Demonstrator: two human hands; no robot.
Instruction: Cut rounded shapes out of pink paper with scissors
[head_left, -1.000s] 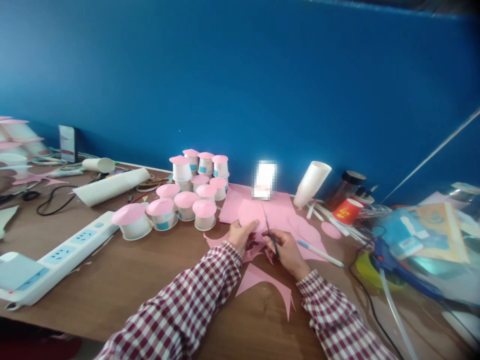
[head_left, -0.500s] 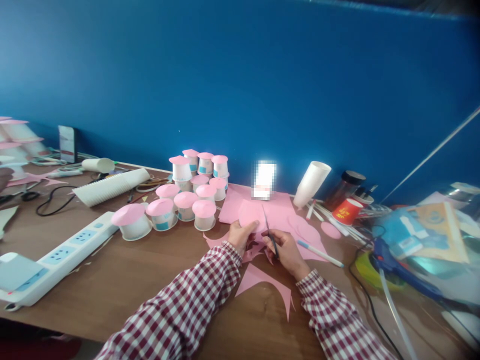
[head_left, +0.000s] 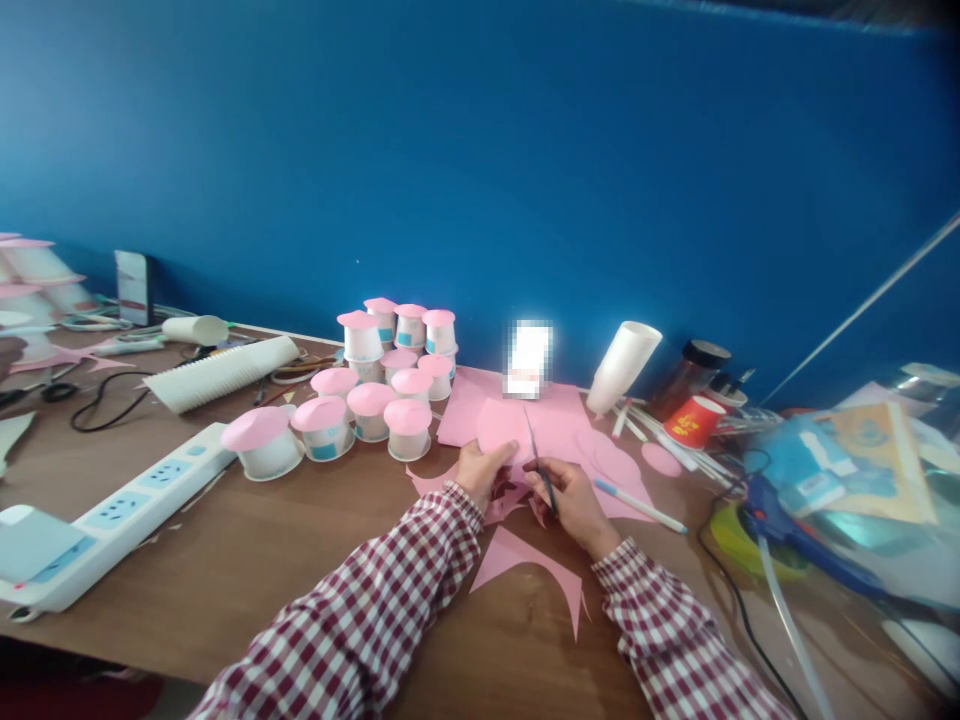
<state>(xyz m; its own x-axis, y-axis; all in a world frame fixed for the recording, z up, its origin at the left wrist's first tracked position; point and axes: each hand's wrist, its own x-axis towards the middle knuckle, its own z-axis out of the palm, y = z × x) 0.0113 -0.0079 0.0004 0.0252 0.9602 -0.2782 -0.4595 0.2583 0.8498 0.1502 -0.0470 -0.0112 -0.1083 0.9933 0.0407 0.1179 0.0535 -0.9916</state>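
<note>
Head view, only feed I've got. The paper [head_left: 501,428] is pale pink, flat, thin and matt, its far edge rounded; near side hidden by fingers. It sits mid-worktop [head_left: 315,570], in front of me, over larger pink sheets [head_left: 566,408]. Roundish, so I can't call a long axis for it; its face is up, curved edge towards the blue wall [head_left: 480,180].

Scissors [head_left: 532,440]: dark, slim, at the paper's right edge. Long axis runs away from me, tip to the wall and leaning slightly left, handle end nearer me. Can't tell how far the blades are parted, or whether they're biting in.

Left of my hands: left hand [head_left: 486,470] pinching the paper, thumb on top, other fingers curled underneath, narrow. Right hand [head_left: 571,500] closed round the scissors' handle, fingers bent; exact finger placement in the loops too small to tell.

Near the right hand: pink discs [head_left: 611,460], a marker [head_left: 641,507]. Just nearer me, a curved-edge scrap [head_left: 529,562]. Left, pink-topped cups [head_left: 409,430], some stacked.
</note>
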